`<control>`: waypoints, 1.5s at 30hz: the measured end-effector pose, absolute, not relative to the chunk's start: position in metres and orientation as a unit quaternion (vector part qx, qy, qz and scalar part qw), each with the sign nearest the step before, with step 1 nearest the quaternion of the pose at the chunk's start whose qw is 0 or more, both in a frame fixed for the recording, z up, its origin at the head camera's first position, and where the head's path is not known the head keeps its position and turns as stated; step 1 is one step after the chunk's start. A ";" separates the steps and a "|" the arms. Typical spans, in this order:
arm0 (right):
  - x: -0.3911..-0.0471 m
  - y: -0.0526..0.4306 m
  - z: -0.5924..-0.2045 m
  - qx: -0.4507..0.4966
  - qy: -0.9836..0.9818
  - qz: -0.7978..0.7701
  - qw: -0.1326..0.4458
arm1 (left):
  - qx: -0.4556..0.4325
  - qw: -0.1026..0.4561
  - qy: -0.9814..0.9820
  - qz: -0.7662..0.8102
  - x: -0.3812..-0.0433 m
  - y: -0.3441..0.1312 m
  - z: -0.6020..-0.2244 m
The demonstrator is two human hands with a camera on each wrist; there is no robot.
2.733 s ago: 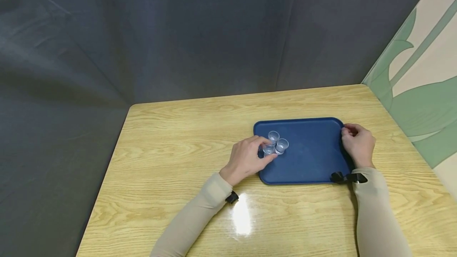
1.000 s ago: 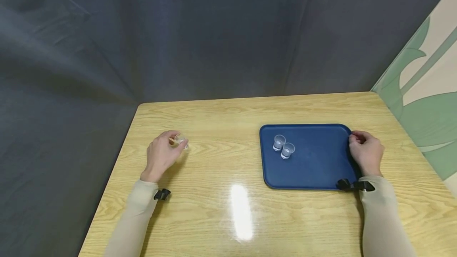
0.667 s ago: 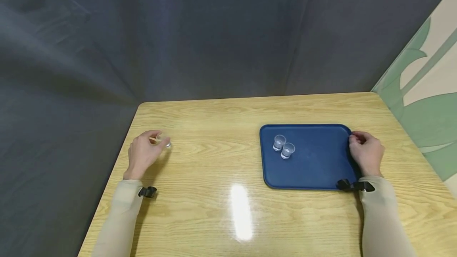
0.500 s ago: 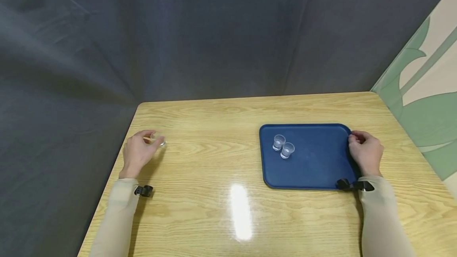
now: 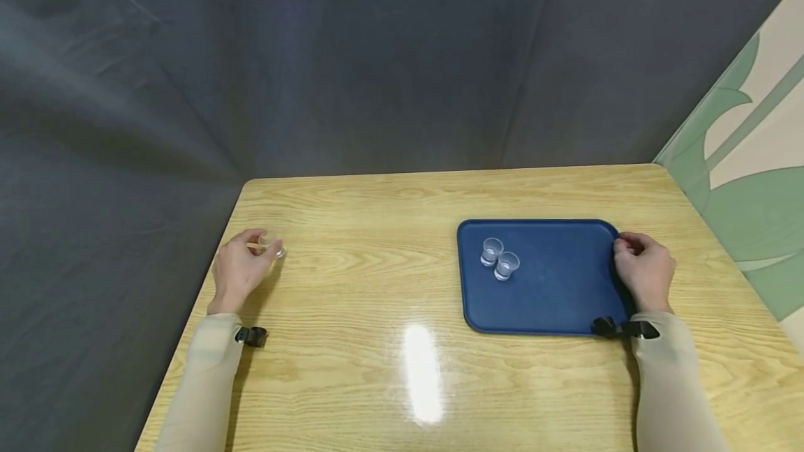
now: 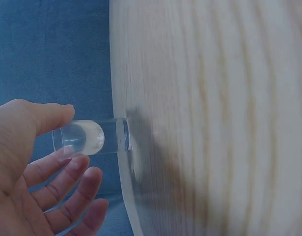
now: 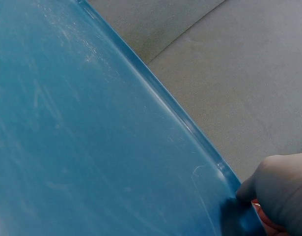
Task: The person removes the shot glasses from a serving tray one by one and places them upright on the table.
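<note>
At the table's left side, my left hand [image 5: 240, 269] pinches a small clear shot glass [image 5: 273, 245] near its rim. The left wrist view has the thumb on one side of that shot glass [image 6: 94, 136] and fingertips on the other, its thick base right at the tabletop. A dark blue tray [image 5: 553, 291] lies on the right half of the table. Two more shot glasses, a rear one [image 5: 492, 250] and a front one [image 5: 506, 266], stand upright side by side near its left end. My right hand [image 5: 645, 267] grips the tray's right rim close to the far corner.
The wooden table [image 5: 364, 284] extends between the left hand and the tray, with a bright light reflection near its front. A dark curtain [image 5: 389, 61] hangs behind and left. A leaf-patterned wall [image 5: 754, 159] borders the right side.
My left hand took one of three shot glasses off the tray and carried it to the table's far left, slowing over the last half second. The right hand stays on the tray rim.
</note>
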State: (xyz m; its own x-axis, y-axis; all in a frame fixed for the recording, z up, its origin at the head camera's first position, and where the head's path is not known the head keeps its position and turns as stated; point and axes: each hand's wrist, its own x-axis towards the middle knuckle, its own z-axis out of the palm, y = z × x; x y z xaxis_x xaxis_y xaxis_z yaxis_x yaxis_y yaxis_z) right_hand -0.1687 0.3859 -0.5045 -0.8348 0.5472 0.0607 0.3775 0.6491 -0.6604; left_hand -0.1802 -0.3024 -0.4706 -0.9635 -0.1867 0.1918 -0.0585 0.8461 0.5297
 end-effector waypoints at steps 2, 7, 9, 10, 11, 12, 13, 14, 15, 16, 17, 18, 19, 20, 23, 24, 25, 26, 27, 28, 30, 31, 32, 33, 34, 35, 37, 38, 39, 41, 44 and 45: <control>-0.168 0.386 -0.504 -0.257 -0.899 0.331 0.128 | 0.065 0.121 -0.953 -0.270 -0.181 -0.302 -0.471; -0.169 0.386 -0.503 -0.254 -0.898 0.334 0.133 | 0.069 0.114 -0.954 -0.270 -0.181 -0.302 -0.472; -0.169 0.387 -0.503 -0.252 -0.898 0.335 0.137 | 0.069 0.110 -0.955 -0.268 -0.181 -0.302 -0.472; -0.169 0.388 -0.503 -0.250 -0.898 0.334 0.139 | 0.068 0.109 -0.955 -0.266 -0.180 -0.302 -0.472; -0.169 0.388 -0.504 -0.249 -0.898 0.334 0.140 | 0.067 0.109 -0.956 -0.264 -0.181 -0.302 -0.471; -0.169 0.388 -0.504 -0.248 -0.899 0.333 0.141 | 0.065 0.108 -0.957 -0.262 -0.180 -0.301 -0.471; -0.169 0.388 -0.504 -0.247 -0.899 0.332 0.140 | 0.063 0.108 -0.958 -0.258 -0.180 -0.301 -0.470; -0.169 0.388 -0.504 -0.247 -0.900 0.332 0.140 | 0.060 0.107 -0.959 -0.255 -0.180 -0.301 -0.470; -0.169 0.388 -0.505 -0.247 -0.900 0.331 0.139 | 0.059 0.108 -0.960 -0.251 -0.180 -0.300 -0.469; -0.169 0.387 -0.505 -0.246 -0.901 0.330 0.138 | 0.059 0.110 -0.961 -0.247 -0.179 -0.299 -0.468; -0.169 0.387 -0.505 -0.246 -0.901 0.330 0.138 | 0.059 0.114 -0.962 -0.243 -0.179 -0.298 -0.467; -0.169 0.387 -0.504 -0.246 -0.901 0.330 0.137 | 0.058 0.119 -0.962 -0.239 -0.178 -0.297 -0.466; -0.169 0.387 -0.504 -0.247 -0.900 0.331 0.137 | 0.056 0.127 -0.962 -0.235 -0.177 -0.295 -0.465; -0.170 0.387 -0.504 -0.247 -0.900 0.331 0.137 | 0.053 0.137 -0.962 -0.231 -0.176 -0.293 -0.465; -0.170 0.386 -0.503 -0.248 -0.900 0.332 0.136 | 0.042 0.173 -0.958 -0.225 -0.175 -0.287 -0.462; -0.170 0.386 -0.503 -0.249 -0.900 0.332 0.136 | 0.038 0.184 -0.957 -0.222 -0.175 -0.285 -0.461; -0.169 0.386 -0.503 -0.249 -0.899 0.333 0.136 | 0.034 0.192 -0.955 -0.221 -0.175 -0.282 -0.460; -0.169 0.386 -0.503 -0.249 -0.899 0.333 0.136 | 0.030 0.196 -0.955 -0.221 -0.174 -0.280 -0.458; -0.169 0.386 -0.503 -0.250 -0.899 0.332 0.137 | 0.026 0.198 -0.955 -0.221 -0.174 -0.277 -0.456; -0.169 0.387 -0.504 -0.250 -0.899 0.332 0.137 | 0.022 0.197 -0.955 -0.221 -0.174 -0.274 -0.455; -0.169 0.387 -0.504 -0.251 -0.899 0.331 0.139 | 0.007 0.192 -0.956 -0.223 -0.173 -0.266 -0.453; -0.168 0.387 -0.503 -0.252 -0.899 0.331 0.140 | -0.002 0.187 -0.956 -0.224 -0.172 -0.262 -0.452; -0.168 0.387 -0.503 -0.252 -0.899 0.331 0.140 | -0.013 0.184 -0.957 -0.223 -0.172 -0.258 -0.451; -0.168 0.387 -0.503 -0.252 -0.899 0.330 0.140 | -0.024 0.182 -0.957 -0.223 -0.171 -0.254 -0.451; -0.168 0.387 -0.503 -0.252 -0.899 0.330 0.140 | -0.035 0.179 -0.957 -0.223 -0.171 -0.250 -0.452; -0.168 0.387 -0.503 -0.252 -0.899 0.330 0.139 | -0.044 0.177 -0.957 -0.224 -0.170 -0.245 -0.452; -0.168 0.387 -0.503 -0.251 -0.899 0.330 0.139 | -0.059 0.170 -0.957 -0.226 -0.169 -0.238 -0.452; -0.168 0.387 -0.504 -0.251 -0.900 0.330 0.138 | -0.066 0.166 -0.957 -0.229 -0.169 -0.234 -0.453; -0.168 0.387 -0.504 -0.251 -0.900 0.329 0.138 | -0.070 0.163 -0.956 -0.233 -0.168 -0.230 -0.453; -0.168 0.387 -0.504 -0.251 -0.900 0.328 0.137 | -0.078 0.156 -0.956 -0.238 -0.168 -0.223 -0.454; -0.169 0.388 -0.505 -0.251 -0.900 0.327 0.139 | -0.091 0.143 -0.955 -0.241 -0.168 -0.213 -0.456; -0.169 0.388 -0.505 -0.251 -0.900 0.327 0.140 | -0.095 0.140 -0.956 -0.241 -0.168 -0.210 -0.457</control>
